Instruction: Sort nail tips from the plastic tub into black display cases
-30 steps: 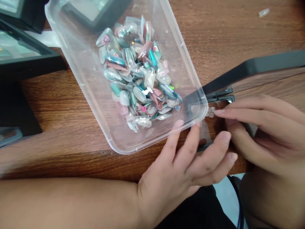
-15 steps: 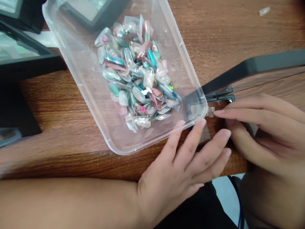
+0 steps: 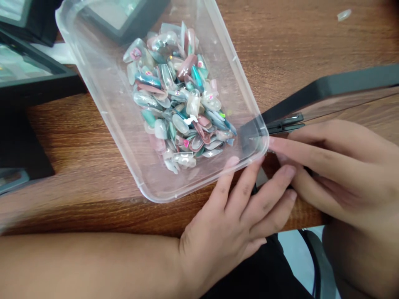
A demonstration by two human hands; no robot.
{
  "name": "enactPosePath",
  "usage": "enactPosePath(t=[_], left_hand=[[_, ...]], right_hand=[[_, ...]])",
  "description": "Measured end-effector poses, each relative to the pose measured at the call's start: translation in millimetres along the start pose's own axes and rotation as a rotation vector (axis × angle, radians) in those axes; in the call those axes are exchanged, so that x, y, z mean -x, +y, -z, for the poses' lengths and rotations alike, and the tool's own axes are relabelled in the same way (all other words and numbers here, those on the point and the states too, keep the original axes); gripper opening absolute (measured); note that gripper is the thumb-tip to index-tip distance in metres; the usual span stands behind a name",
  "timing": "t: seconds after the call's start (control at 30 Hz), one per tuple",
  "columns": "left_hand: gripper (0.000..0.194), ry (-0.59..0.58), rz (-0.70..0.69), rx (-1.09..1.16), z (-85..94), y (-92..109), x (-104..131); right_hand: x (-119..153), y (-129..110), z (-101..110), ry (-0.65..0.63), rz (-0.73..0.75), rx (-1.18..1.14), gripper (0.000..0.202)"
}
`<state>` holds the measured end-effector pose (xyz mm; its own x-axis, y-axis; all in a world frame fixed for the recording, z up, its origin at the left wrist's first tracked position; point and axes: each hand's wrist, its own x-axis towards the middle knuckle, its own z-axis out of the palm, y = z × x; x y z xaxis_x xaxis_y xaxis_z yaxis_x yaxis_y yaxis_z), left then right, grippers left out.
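A clear plastic box is filled with many false nails in teal, pink, grey and clear tones, some with small charms. My left hand lies palm down with spread fingers, its two foremost fingertips against the box's near edge. At the box's right corner, my right hand is closed in a pinch, index finger and thumb brought together. Whatever is between those fingertips is hidden by the fingers and the box wall.
Dark-framed cases stand at the left on the wooden table. A black-edged panel with a hinge-like clip is at the right. One loose clear nail lies at the upper right.
My right hand has moved left to the box corner, covering the small clear piece that showed by its fingertip. The left hand has barely shifted.
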<state>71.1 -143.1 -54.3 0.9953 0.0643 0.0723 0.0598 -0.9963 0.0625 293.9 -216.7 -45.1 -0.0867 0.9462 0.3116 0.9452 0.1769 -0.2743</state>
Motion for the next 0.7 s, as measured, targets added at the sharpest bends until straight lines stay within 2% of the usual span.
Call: enactPosePath(t=[0.2, 0.4, 0.7], left_hand=[[0.111, -0.012, -0.011, -0.007, 0.3, 1.9, -0.2], [0.111, -0.002, -0.012, 0.007, -1.8, 0.9, -0.2], [0.106, 0.017, -0.019, 0.004, -3.4, 3.7, -0.2]], right_hand=[[-1.6, 2.0, 1.3, -0.076, -0.003, 0.064, 0.036], [-2.8, 0.2, 0.1, -0.059, -0.041, 0.012, 0.034], [-9.7, -3.4, 0.6, 0.010, -0.119, -0.061, 0.019]])
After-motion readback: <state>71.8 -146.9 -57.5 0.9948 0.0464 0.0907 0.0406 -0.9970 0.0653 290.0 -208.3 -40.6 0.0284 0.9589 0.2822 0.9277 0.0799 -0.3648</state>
